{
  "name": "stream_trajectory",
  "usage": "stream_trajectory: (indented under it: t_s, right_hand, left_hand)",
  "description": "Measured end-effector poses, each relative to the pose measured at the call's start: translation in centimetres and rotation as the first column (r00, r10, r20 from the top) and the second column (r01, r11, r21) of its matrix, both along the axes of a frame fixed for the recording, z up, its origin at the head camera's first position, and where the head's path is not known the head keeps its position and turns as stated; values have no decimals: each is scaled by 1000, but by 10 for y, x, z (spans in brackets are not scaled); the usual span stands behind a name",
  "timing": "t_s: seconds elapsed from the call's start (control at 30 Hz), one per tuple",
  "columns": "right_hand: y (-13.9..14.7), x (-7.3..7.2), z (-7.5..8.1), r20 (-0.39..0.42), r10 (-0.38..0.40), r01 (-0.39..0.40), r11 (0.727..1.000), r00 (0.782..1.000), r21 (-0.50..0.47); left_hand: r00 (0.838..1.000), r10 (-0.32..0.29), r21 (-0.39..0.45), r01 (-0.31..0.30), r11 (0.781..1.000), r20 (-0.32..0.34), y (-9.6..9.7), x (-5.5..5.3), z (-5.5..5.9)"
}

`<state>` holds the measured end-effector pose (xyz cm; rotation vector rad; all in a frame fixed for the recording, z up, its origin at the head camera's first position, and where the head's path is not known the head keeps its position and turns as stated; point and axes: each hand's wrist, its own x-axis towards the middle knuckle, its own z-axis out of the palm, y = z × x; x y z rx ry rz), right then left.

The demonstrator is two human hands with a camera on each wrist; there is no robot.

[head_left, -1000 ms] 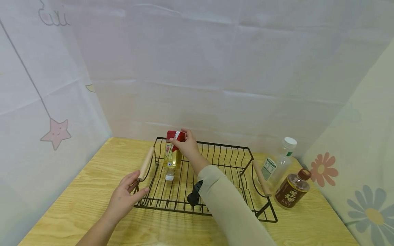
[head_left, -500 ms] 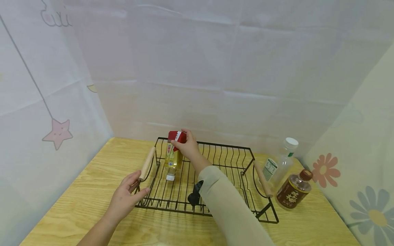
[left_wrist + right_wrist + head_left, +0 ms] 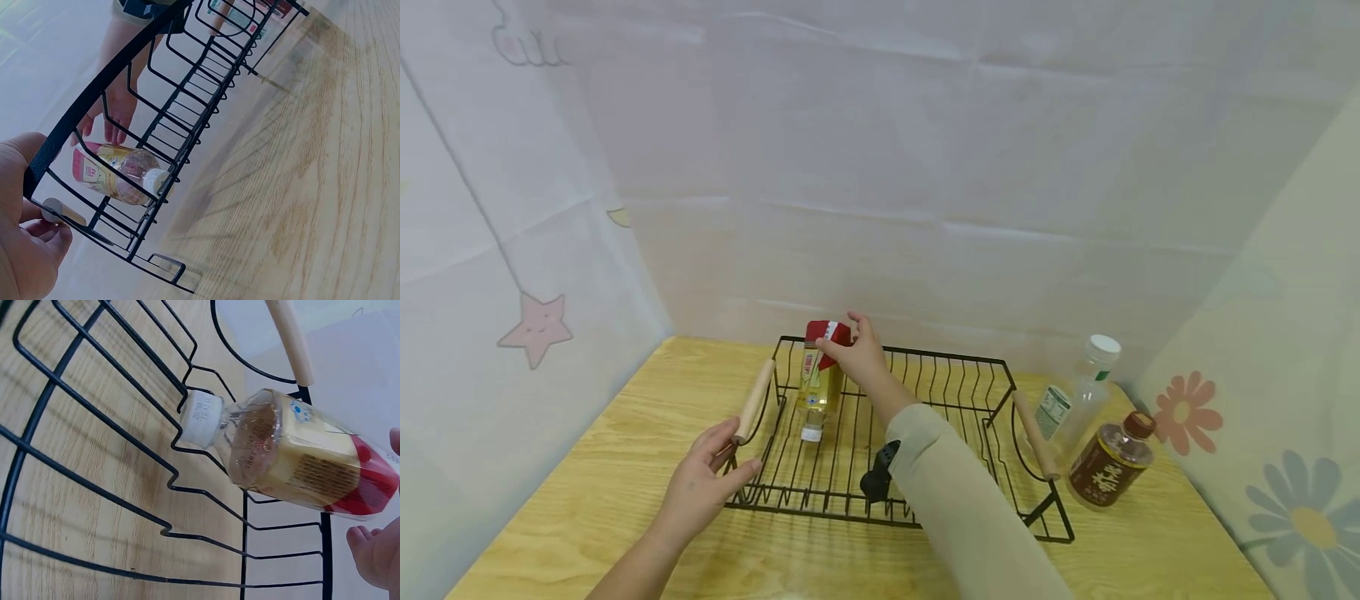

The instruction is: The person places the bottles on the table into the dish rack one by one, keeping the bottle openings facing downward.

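A bottle [image 3: 820,375] with a red and yellow label and a white cap leans upside down in a black wire dish rack [image 3: 947,353], its cap [image 3: 202,419] low among the wires. My right hand [image 3: 861,362] is at the bottle's red base, fingers spread. In the right wrist view the thumb stands a little apart from the bottle; whether another finger touches it is hard to tell. With my left hand [image 3: 696,479] I grip the rack's front left corner, by the end of its wooden handle [image 3: 62,212].
A clear bottle [image 3: 1086,400] with a white cap and a brown-labelled bottle [image 3: 1108,467] stand right of the rack on the wooden table [image 3: 587,467]. The rack's right wooden handle [image 3: 1036,435] is beside them. Printed cloth [image 3: 925,150] hangs behind.
A finger of my right hand has lifted slightly off the bottle's base. The bottle keeps its place in the rack, and my left hand stays at the corner.
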<state>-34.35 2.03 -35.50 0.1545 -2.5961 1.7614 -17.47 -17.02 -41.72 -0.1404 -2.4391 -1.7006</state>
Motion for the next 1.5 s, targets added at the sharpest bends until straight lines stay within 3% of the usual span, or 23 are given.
stream_trajectory:
  t_s: [0.3,0.7,1.17,1.5]
  right_hand:
    - [9,4,19,-41,5,-4,1000,999,20]
    - [66,19,48,-127,55,-50,998,990,42]
    - [138,68,67,-228,100,-83,993,969,84]
    - [191,106,71,-257,57,-25,992,965,126]
  left_hand:
    - [1000,22,-19,-21,1000,16,-6,2,0]
    - [997,-16,-82,22,996,78,-2,2,7]
    - [989,-70,-160,90,983,128,-6,-1,6]
    - [985,-114,-191,137,972,127,-7,0,5]
